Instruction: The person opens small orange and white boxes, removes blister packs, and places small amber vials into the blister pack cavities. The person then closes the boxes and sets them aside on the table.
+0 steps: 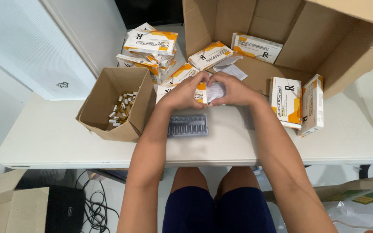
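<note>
Seated at a white desk (57, 142), we press both hands together over a small white-and-orange medicine carton (201, 92), our left hand (185, 92) clenched on its near end and our right hand (234, 89) closed on a folded white paper leaflet (216, 91) at the carton's mouth, so that each grip is grasping its own piece and the fingertips meet above the middle of the desk. Just below our hands a clear plastic ampoule tray (188, 125) lies flat on the desk. To the left stands a small open brown box (126, 129) holding a heap of loose glass ampoules (121, 110). Behind it rises a stack of matching cartons (151, 42), with more scattered toward a large cardboard box (324, 47) lying open on its side, one carton (256, 46) resting deep inside it. Two further cartons (286, 100) sit at its opening on our right. Under the desk, dark cables (93, 207) trail over the floor beside another cardboard box (5, 203).
</note>
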